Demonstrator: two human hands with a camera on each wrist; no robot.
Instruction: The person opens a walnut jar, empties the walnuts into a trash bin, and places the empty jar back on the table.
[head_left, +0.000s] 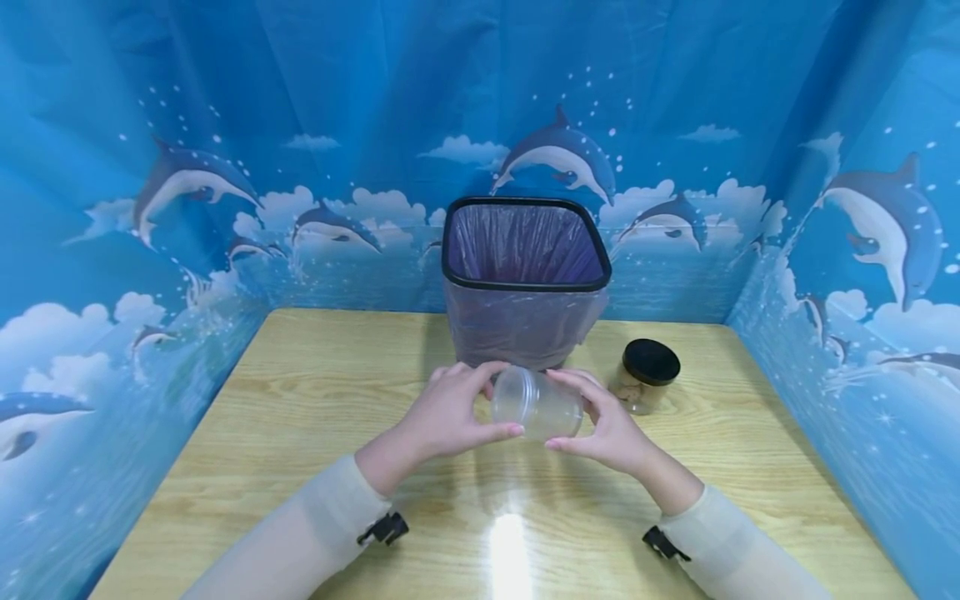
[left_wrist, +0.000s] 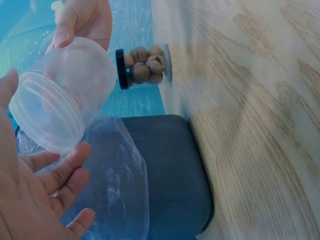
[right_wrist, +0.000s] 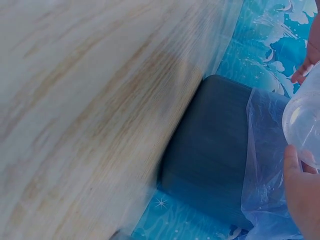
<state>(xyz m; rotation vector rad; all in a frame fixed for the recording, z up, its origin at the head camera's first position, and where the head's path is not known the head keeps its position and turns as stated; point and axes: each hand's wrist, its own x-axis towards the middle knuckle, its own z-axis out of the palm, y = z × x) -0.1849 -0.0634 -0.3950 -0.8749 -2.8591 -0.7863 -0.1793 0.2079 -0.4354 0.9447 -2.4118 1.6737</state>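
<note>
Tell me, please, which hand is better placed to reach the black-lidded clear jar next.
Likely the right hand: it is nearer the black-lidded clear jar, though holding the translucent plastic container.

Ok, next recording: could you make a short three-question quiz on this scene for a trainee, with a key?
1. True or false: the black-lidded jar is empty.
2. Fill in: in the head view, the black-lidded jar stands to the ___ of the bin.
3. What does the right hand hold? A: the bin; B: the clear jar; C: the black-lidded jar.

Key: 1. False; it contains brown nuts. 2. Right. 3. B.
</note>
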